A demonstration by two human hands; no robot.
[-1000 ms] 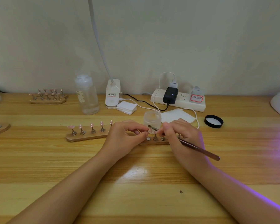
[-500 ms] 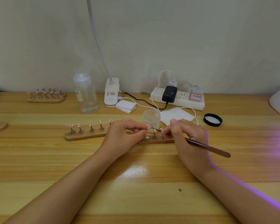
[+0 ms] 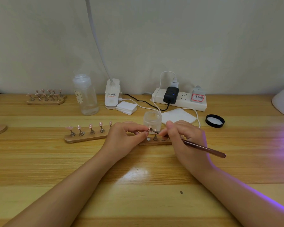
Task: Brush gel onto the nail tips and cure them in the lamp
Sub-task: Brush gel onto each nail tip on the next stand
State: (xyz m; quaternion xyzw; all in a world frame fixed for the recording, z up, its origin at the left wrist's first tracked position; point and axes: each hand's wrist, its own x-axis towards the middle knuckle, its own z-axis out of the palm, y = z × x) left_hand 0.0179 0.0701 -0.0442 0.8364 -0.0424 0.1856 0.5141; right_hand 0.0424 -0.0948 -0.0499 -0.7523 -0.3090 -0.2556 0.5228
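My left hand (image 3: 124, 138) pinches a nail tip (image 3: 149, 129) on its small stand, just above the wooden holder (image 3: 156, 142) at table centre. My right hand (image 3: 185, 136) grips the gel brush (image 3: 202, 147), bristles touching that tip. The open gel jar (image 3: 152, 119) sits at 12 o'clock, just behind.

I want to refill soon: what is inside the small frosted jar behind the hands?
The small frosted jar stands open, its black lid lying apart to the right. Its cloudy wall hides the contents and fill level. The brush tip and the left hand cover its lower front.
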